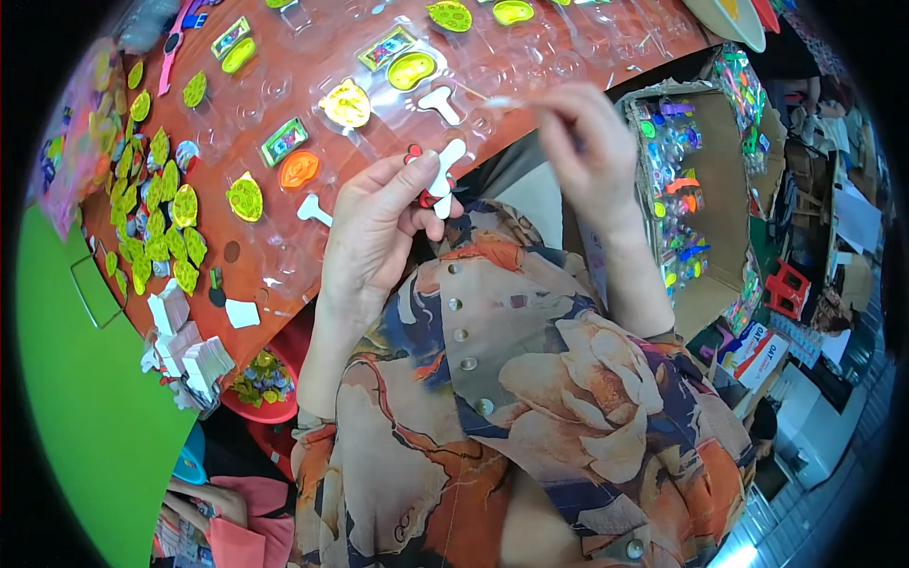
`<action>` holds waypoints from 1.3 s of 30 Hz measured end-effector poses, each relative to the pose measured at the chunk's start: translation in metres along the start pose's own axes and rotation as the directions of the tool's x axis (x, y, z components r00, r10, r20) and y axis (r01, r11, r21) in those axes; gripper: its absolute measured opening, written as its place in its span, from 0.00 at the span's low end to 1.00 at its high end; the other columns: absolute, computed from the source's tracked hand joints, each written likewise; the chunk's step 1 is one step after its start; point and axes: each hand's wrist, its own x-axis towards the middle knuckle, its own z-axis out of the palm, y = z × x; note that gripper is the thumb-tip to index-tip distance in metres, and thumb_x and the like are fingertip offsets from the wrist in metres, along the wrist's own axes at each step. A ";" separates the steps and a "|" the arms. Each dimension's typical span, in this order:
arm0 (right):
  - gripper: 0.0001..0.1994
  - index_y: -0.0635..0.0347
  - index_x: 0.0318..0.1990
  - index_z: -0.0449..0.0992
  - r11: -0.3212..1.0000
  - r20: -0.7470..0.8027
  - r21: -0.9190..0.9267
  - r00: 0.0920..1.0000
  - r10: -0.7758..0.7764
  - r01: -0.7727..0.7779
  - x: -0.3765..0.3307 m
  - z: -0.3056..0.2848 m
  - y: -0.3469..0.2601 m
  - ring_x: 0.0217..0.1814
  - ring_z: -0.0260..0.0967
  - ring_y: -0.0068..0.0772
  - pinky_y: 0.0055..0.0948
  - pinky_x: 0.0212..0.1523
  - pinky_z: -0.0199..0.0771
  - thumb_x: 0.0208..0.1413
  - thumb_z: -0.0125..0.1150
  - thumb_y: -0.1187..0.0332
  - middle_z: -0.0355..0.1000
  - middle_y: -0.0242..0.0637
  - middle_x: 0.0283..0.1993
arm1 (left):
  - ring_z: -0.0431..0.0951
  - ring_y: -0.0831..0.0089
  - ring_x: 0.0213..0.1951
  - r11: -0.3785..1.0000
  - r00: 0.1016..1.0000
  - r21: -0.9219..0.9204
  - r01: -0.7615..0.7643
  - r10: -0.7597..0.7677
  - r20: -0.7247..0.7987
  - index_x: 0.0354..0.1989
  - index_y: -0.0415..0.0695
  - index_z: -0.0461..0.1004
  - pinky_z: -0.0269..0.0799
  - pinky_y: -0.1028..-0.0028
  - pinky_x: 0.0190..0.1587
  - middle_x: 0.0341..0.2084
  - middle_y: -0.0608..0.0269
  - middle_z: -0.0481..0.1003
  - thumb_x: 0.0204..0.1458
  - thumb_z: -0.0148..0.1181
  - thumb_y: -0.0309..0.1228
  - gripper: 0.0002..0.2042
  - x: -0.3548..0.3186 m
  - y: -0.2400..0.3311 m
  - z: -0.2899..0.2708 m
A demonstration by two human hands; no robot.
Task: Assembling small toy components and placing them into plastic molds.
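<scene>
My left hand pinches a small white plastic piece with rounded arms between thumb and fingers, with red parts showing behind it. My right hand is closed, thumb against fingers, on a thin stick with a whitish blurred part; motion smears its detail. The stick's far end points left over the table's edge. Beyond my left hand, a white T-shaped piece lies on a clear plastic tray, near a yellow oval dish and a yellow animal-shaped piece. Another white T-shaped piece lies beside my left wrist.
Clear moulded trays with toy parts cover the reddish table. A pile of yellow-green pieces and stacked white cards are at left. Right of me stands a cardboard box of packed toys. A red basin sits below the table's edge.
</scene>
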 end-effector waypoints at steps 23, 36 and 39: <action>0.13 0.57 0.48 0.79 0.985 0.063 -0.173 0.998 0.015 -0.004 0.022 -0.008 0.044 0.39 0.76 0.42 0.33 0.37 0.78 0.54 0.64 0.74 0.73 0.39 0.42 | 0.78 0.74 0.23 0.994 0.996 0.094 -0.057 0.064 -0.064 0.41 0.36 0.76 0.65 0.81 0.18 0.25 0.59 0.78 0.59 0.63 0.35 0.12 0.025 0.003 0.032; 0.13 0.57 0.41 0.78 0.941 0.111 -0.129 0.947 -0.301 0.314 -0.002 -0.029 0.025 0.38 0.75 0.40 0.33 0.36 0.75 0.45 0.66 0.76 0.75 0.37 0.40 | 0.76 0.78 0.20 0.979 0.990 0.161 0.121 -0.130 0.047 0.35 0.40 0.77 0.63 0.83 0.16 0.24 0.62 0.78 0.62 0.60 0.40 0.14 0.043 -0.004 0.046; 0.13 0.57 0.41 0.78 0.937 0.057 -0.187 0.955 -0.290 0.296 -0.008 -0.038 0.033 0.38 0.75 0.40 0.34 0.36 0.75 0.44 0.65 0.75 0.75 0.37 0.40 | 0.75 0.76 0.19 0.976 0.989 0.160 0.149 -0.150 -0.001 0.36 0.38 0.77 0.60 0.82 0.13 0.23 0.60 0.78 0.61 0.61 0.37 0.13 0.044 -0.005 0.050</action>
